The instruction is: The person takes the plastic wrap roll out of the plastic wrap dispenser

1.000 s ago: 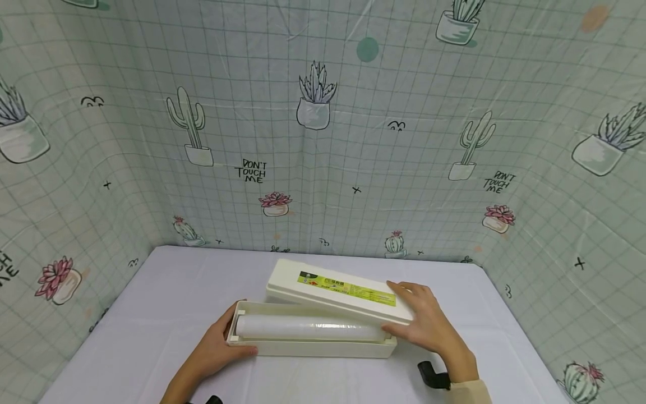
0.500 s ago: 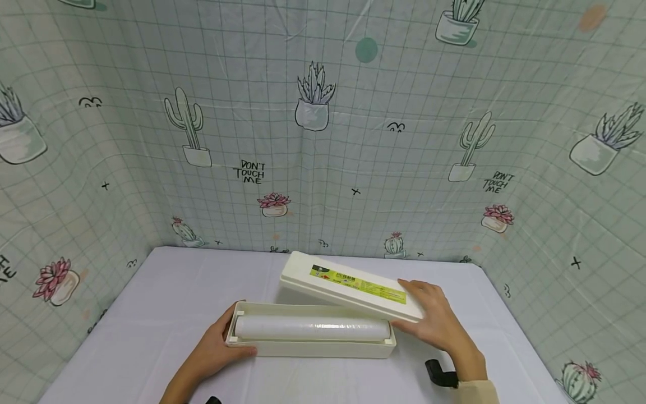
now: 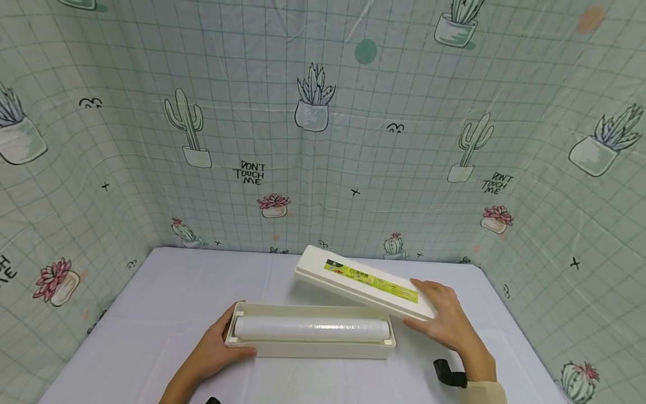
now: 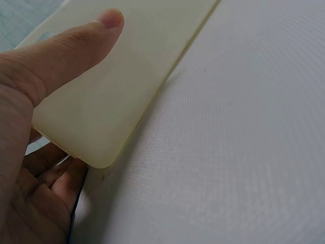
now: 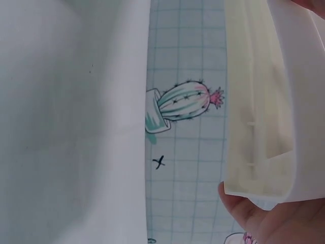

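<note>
A long cream plastic wrap box [image 3: 323, 350] sits on the table with its top uncovered. Inside lies a roll of cling film [image 3: 313, 327], shiny and whitish. My left hand [image 3: 219, 342] grips the box's left end, thumb along the front wall [image 4: 106, 96] and fingers behind. My right hand [image 3: 444, 314] holds the box's white lid [image 3: 363, 283] by its right end, thumb at the near edge and fingers at the far edge. The lid, with a yellow-green label, is tilted above and behind the box, its left end pointing away. The right wrist view shows the lid's ribbed hollow underside [image 5: 259, 127].
A white cloth covers the table [image 3: 202, 280]. Behind and at both sides hangs a gridded curtain [image 3: 353, 157] printed with cacti. A black strap piece [image 3: 449, 375] sits at my right wrist, by a beige sleeve [image 3: 484, 393].
My right hand has moved right with the lid, whose left end has swung farther back and up, uncovering the roll's right end. The left hand and box stay put.
</note>
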Available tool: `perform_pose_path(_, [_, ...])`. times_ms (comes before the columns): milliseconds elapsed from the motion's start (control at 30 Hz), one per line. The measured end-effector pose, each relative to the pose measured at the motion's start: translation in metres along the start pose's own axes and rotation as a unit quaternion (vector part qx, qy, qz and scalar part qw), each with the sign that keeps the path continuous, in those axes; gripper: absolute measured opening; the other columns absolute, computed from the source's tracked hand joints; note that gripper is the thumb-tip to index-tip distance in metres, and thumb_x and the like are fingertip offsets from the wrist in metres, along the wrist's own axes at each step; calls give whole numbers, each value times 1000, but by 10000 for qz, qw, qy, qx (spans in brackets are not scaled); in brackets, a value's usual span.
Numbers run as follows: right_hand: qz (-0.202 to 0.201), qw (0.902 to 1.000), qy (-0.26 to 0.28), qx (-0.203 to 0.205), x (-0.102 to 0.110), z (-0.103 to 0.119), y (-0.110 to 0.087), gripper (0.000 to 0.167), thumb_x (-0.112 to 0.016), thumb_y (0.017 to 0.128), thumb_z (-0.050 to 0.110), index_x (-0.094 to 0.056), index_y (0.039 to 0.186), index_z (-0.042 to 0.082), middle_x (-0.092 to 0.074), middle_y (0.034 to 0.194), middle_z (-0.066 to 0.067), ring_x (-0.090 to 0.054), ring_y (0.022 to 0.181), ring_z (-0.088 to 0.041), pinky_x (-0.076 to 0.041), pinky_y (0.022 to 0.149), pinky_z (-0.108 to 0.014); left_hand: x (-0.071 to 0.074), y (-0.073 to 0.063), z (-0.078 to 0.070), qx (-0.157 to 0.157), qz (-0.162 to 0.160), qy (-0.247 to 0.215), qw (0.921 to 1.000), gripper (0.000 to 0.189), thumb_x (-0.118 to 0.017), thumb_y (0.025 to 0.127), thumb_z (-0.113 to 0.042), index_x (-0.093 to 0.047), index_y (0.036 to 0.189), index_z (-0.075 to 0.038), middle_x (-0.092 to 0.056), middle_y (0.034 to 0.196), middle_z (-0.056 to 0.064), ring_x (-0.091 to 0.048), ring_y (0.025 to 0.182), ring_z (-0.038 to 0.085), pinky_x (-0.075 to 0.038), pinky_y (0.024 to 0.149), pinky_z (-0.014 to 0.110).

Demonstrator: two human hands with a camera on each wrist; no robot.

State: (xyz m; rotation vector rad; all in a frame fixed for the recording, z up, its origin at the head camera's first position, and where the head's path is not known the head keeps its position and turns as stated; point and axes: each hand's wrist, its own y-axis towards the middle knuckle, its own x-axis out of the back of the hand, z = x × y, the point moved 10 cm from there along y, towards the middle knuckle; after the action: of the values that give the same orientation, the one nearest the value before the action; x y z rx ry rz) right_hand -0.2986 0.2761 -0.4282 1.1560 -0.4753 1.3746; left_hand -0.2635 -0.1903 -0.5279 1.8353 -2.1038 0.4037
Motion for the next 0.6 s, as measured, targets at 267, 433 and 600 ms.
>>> perform_pose_path(267, [-96,9998,-12,-149,11,-12,-3,85,-91,71,42,-59,143,12,-60,136,-24,-48,122,-47,-39,92,-62,0,1,2,-61,-31,61,10000,112,-94,74,-27,-28,163,-8,-53,151,15,-57,125,26,-50,96,27])
perform_pose_path(433, [-183,9996,39,-191,16,-20,-4,84,-92,70,40,-60,142,11,-59,136,-26,-48,122,-48,-38,92,-60,0,1,2,-57,-9,-3,10000,113,-94,74,-26,-27,163,-8,-52,152,15,-56,126,26,-50,96,26])
perform_pose_path(600, [-156,9992,90,-368,16,-32,-6,85,-92,70,41,-60,143,12,-58,137,-26,-46,124,-49,-36,94,-60,-1,1,2,-8,46,-131,9999,113,-94,75,-25,-25,163,-8,-49,155,16,-55,130,29,-50,96,24])
